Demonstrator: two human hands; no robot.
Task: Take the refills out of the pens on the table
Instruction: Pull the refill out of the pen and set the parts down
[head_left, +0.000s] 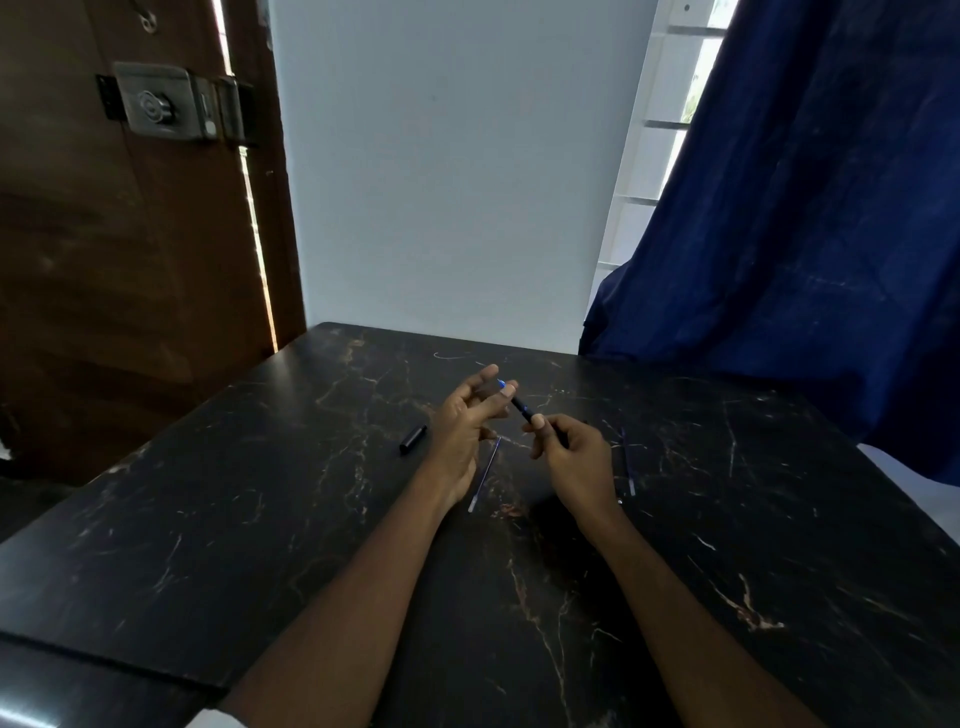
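Observation:
My right hand (569, 452) grips a black pen (521, 406) by its lower barrel, holding it above the black marble table (260, 519). The pen points up and to the left, and its blue tip lies against the fingertips of my left hand (467, 415), whose fingers are spread. A thin clear refill (484, 474) lies on the table between my wrists. A second refill (627, 462) lies just right of my right hand. A black pen cap (413, 439) rests to the left of my left hand.
A white wall stands behind the far table edge. A brown wooden door with a metal lock (156, 106) is at the left. A dark blue curtain (805, 208) hangs at the right and drapes over the table's far right corner.

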